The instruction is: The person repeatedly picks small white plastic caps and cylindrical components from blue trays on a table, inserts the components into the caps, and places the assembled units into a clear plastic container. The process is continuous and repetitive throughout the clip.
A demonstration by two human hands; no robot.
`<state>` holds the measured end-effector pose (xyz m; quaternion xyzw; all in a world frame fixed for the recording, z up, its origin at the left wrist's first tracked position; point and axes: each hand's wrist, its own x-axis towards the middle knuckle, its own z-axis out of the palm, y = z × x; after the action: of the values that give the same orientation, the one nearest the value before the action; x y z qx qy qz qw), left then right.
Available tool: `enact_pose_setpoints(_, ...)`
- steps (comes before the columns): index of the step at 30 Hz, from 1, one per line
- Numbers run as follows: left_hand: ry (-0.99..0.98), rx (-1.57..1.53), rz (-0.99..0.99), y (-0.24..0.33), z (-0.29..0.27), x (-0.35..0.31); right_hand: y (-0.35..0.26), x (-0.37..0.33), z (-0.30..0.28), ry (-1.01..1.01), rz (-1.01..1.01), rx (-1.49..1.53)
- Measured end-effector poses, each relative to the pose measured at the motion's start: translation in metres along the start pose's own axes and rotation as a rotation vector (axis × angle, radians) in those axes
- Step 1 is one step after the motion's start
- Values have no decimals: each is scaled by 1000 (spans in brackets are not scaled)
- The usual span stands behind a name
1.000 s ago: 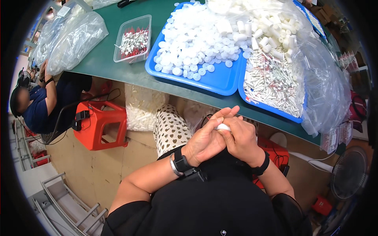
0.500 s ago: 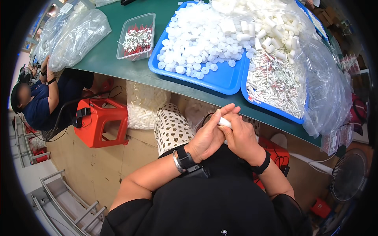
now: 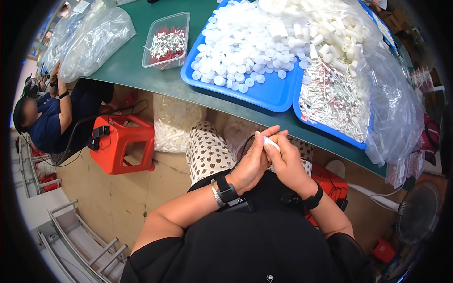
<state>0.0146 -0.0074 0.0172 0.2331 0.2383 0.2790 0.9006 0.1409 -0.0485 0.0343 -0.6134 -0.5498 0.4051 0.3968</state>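
Note:
Over my lap, in front of the table edge, my two hands are pressed together around a small white plastic cylinder [image 3: 271,144]. My right hand [image 3: 291,165] grips it with thumb and bent fingers. My left hand [image 3: 248,165] cups it from the other side, thumb raised beside its end and fingertips reaching out behind my right fingers. Only a short stretch of the cylinder shows; the rest is covered by my hands.
On the green table [image 3: 137,78] stand a blue tray [image 3: 269,96] of white discs, a second blue tray [image 3: 330,134] of thin white pieces, and a clear box [image 3: 165,47] of red and white parts. A red stool [image 3: 111,158] and a seated person [image 3: 47,122] are at left.
My right thumb has slid up over the white cylinder, so less of it shows. The cylinder now points more steeply upward. The view has shifted slightly.

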Motion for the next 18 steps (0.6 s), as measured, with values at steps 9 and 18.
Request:
enact_pose_setpoints(9, -4, -58, -88, 18, -11, -2, 8, 11, -26, -477, 647, 1136)
enact_pose_setpoints(18, 286, -161, -368, -34, -37, -1, 46, -4, 2, -329, 194, -192)
